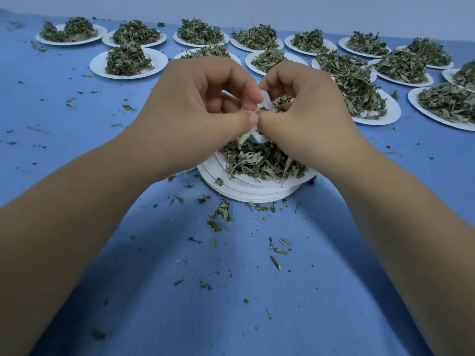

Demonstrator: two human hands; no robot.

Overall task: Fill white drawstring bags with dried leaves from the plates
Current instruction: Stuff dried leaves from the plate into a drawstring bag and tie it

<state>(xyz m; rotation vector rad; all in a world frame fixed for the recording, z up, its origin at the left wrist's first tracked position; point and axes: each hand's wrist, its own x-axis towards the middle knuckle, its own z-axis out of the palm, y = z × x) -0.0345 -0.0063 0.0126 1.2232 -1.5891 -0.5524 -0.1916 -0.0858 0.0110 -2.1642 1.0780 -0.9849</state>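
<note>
Both hands meet above a stack of white paper plates [231,179] whose top plate carries a loose heap of dried leaves [259,160]. My left hand [195,109] pinches the edge of a small white drawstring bag [266,102] between thumb and fingers. My right hand [305,111] pinches the other side of the bag, thumb tip against my left thumb. Some dried leaves show in the bag's mouth [282,100]. Most of the bag is hidden behind my fingers.
Several white plates heaped with dried leaves stand in rows across the far part of the blue table, such as one at the left [128,62] and one at the right [370,104]. Leaf crumbs [221,214] are scattered on the table in front of the stack.
</note>
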